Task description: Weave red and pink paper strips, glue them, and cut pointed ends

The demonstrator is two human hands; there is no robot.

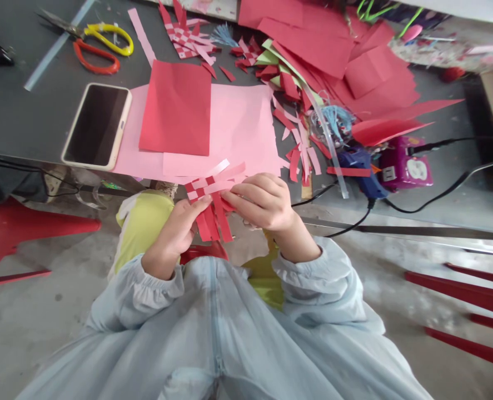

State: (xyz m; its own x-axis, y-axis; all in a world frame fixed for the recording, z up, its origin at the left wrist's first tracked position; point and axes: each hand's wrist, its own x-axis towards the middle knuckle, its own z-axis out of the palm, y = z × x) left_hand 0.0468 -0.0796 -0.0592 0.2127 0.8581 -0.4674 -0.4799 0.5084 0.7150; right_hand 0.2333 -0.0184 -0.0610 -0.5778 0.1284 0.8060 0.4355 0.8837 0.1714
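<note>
Woven paper piece point(200, 188): just left of the middle of the frame, held up between both hands at the near edge of the bench point(16, 116), over the lap. Its upper part overlaps the lower edge of the pink sheet point(244, 122) in view.

Grip, left hand point(178, 225): grasping. Thumb lies on the lower edge of the checked part; fingers go behind, mostly hidden. Grip, right hand point(267, 203): fingertips drawn together at the loose strips on the right side of the piece. Which strip is pinched, cannot tell; the fingers cover it.

Key relation: the checked part lies up and to the right of the left grip, touching it, and to the left of the right grip. Left hand is nearer the weave; right hand is nearer the loose ends. Grips are near each other, with strips between.

Axes: two directions, crossing. Pink strips point(223, 186) run from the checked part towards the right, tilted slightly upward in the frame. Red strips point(207, 223) run down the frame, lower ends leaning a little right, passing between the hands. Loose ends point right and down respectively; the checked corner points to upper left.
</note>
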